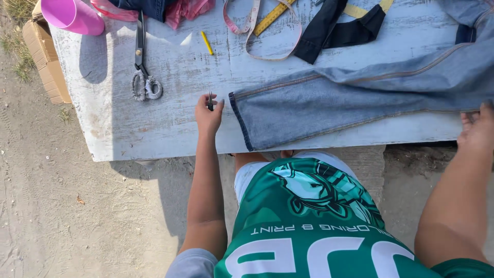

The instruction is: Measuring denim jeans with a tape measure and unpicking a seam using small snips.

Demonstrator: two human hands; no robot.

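Note:
A blue jeans leg (329,100) lies flat across the worn white table (154,123), its hem end pointing left. My left hand (208,114) rests on the table just left of the hem, pinching a small dark tool (210,101) that sticks up between the fingers. My right hand (477,131) presses on the near edge of the denim at the far right, fingers flat. Large scissors (142,62) with wrapped handles lie further left on the table.
A pink cup (72,15) lies at the table's far left corner beside a cardboard box (43,62). A yellow pencil stub (207,42), measuring tape (257,25), yellow ruler (272,15), black cloth (339,28) and pink fabric (185,9) lie at the back. Sandy ground surrounds the table.

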